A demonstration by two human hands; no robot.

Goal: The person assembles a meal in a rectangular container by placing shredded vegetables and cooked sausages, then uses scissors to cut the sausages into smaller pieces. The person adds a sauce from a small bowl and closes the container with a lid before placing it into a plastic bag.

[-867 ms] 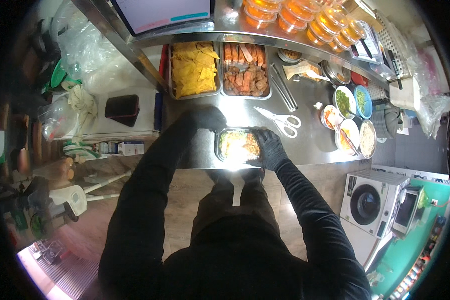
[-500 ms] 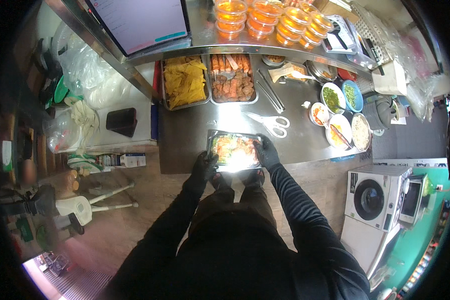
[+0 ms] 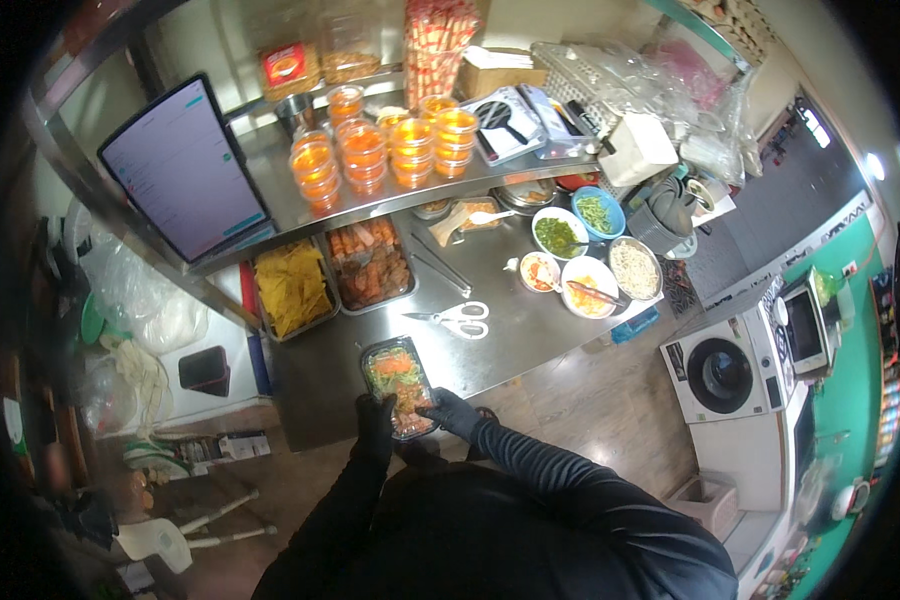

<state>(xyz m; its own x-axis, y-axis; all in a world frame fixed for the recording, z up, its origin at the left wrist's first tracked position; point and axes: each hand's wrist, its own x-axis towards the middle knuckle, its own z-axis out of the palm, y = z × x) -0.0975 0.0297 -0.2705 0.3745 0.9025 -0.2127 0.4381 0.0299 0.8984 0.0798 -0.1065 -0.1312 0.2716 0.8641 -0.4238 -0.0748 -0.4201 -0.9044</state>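
Observation:
A black plastic food tray (image 3: 394, 370) holds shredded greens, an orange topping and browned meat; whether a clear lid covers it I cannot tell. It lies lengthwise away from me, its far end over the steel counter's front edge. My gloved left hand (image 3: 375, 425) grips its near left side, and my gloved right hand (image 3: 454, 413) grips the near right side. Both hands are closed on the rim, with some fingers hidden beneath. White-handled scissors (image 3: 460, 318) lie on the counter beyond the right hand. Steel tongs (image 3: 440, 262) rest farther back.
Metal pans of yellow sheets (image 3: 290, 290) and cooked meat (image 3: 372, 270) stand behind the tray. Several bowls, one with chopped greens (image 3: 558, 233), crowd the right. Lidded orange cups (image 3: 362, 150) and a tablet screen (image 3: 182, 165) are on the shelf above. A phone (image 3: 204, 370) lies left.
The tray has turned from lying crosswise to pointing away from me, with both hands still on it. My view has swung up and to the right, showing more of the shelf.

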